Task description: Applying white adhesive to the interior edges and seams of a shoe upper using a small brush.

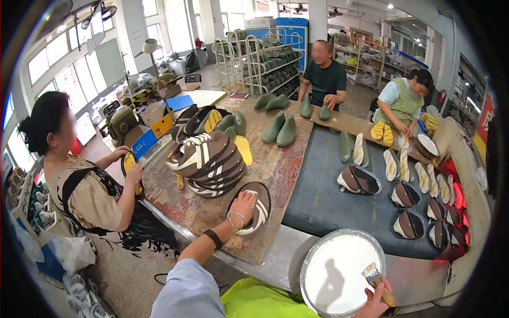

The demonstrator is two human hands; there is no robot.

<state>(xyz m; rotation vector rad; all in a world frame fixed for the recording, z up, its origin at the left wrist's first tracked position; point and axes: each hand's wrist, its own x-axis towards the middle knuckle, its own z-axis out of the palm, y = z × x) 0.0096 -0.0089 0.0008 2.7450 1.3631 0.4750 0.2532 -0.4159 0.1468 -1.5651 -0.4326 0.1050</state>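
Cutting off the right hand (375, 303) at the lower edge; covering part of the wooden-handled paintbrush (373, 275) with its fingers. Cropping the lime-green cloth (260, 300) at the same edge. Masking part of the brown, white-striped shoe upper (261, 210) under the left hand (242, 208); not resolving fingertips. Burying lower layers of the brown-and-white shoe-upper stack (208, 160); not getting a count. Washing out detail on dark-brown shoe uppers (456, 236) by the red-lit opening (460, 195).

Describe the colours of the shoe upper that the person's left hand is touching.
Brown with off-white stripes; the shoe upper shows best in the head view.
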